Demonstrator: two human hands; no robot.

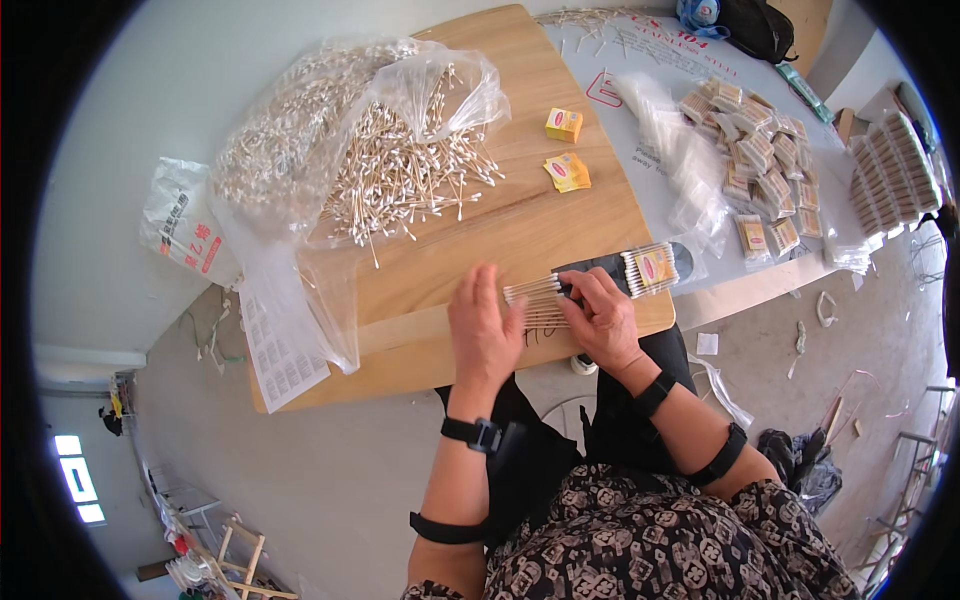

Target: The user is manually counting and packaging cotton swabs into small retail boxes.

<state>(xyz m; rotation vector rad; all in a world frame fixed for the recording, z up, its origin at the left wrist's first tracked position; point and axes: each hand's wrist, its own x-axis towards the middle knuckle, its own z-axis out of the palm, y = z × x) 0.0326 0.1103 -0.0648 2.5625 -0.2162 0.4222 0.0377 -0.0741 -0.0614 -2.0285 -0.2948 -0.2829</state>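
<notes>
A big clear plastic bag [330, 130] lay open on the wooden surface [520, 215], cotton swabs [400, 175] spilling out of it. Small clear packets [770, 165] of swabs were heaped on the grey surface [640, 120] further back. Right at the near edge, the left hand [483, 325] lay flat, fingers spread, on a row of swabs [535, 300], while the right hand [603, 315] curled its fingers around that same row. Scraps littered the floor [780, 350].
</notes>
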